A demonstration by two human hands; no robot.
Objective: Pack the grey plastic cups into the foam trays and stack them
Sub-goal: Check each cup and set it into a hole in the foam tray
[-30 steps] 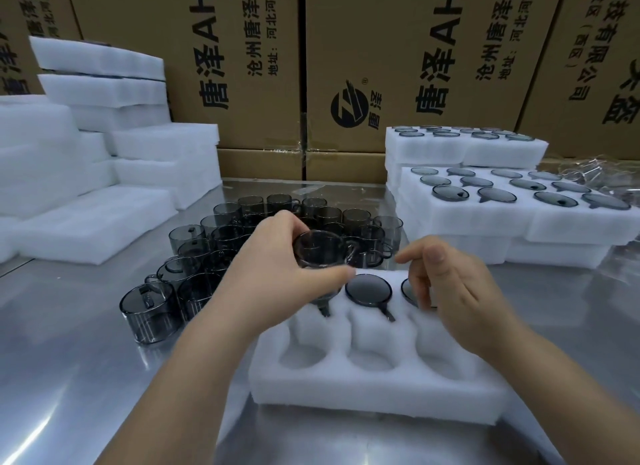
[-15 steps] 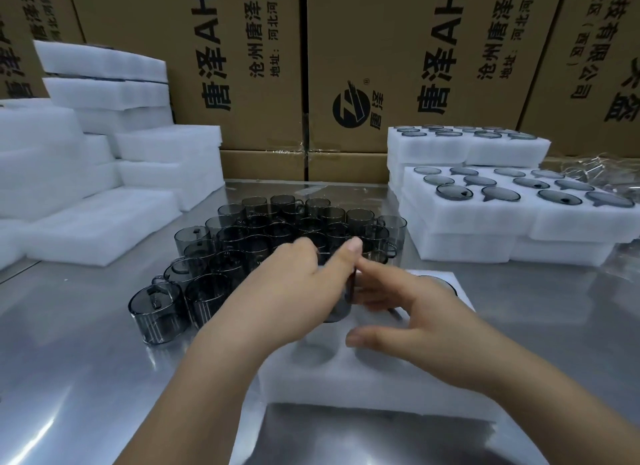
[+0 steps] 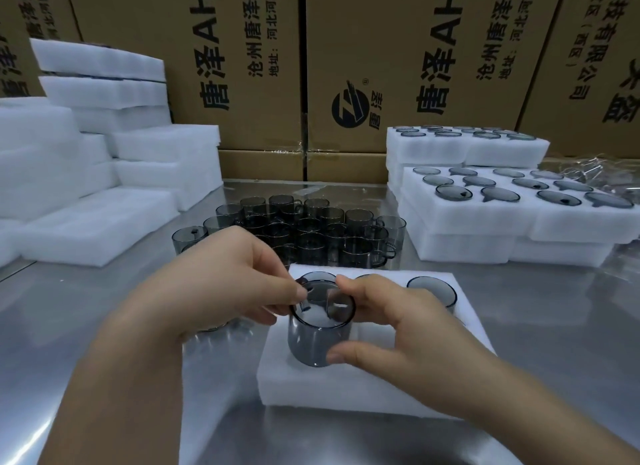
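A translucent grey cup [image 3: 313, 340] stands upright over the front left pocket of the white foam tray [image 3: 346, 385] before me. My left hand [image 3: 221, 291] pinches its rim on the left. My right hand [image 3: 398, 329] grips it from the right, forefinger on the rim and thumb low on the wall. Another grey cup [image 3: 433, 290] sits sunk in the tray's far right pocket, and a third shows partly behind my right hand. Several loose grey cups [image 3: 311, 232] stand clustered on the steel table behind the tray.
Filled foam trays [image 3: 512, 219] are stacked at the right, with a higher stack [image 3: 467, 149] behind. Empty foam trays [image 3: 104, 174] pile up at the left. Cardboard boxes [image 3: 346, 66] wall off the back. Crumpled clear plastic [image 3: 595, 170] lies at the far right.
The cup has come down from mid-air to the tray's front left pocket. My right hand has moved in and taken hold of it beside my left.
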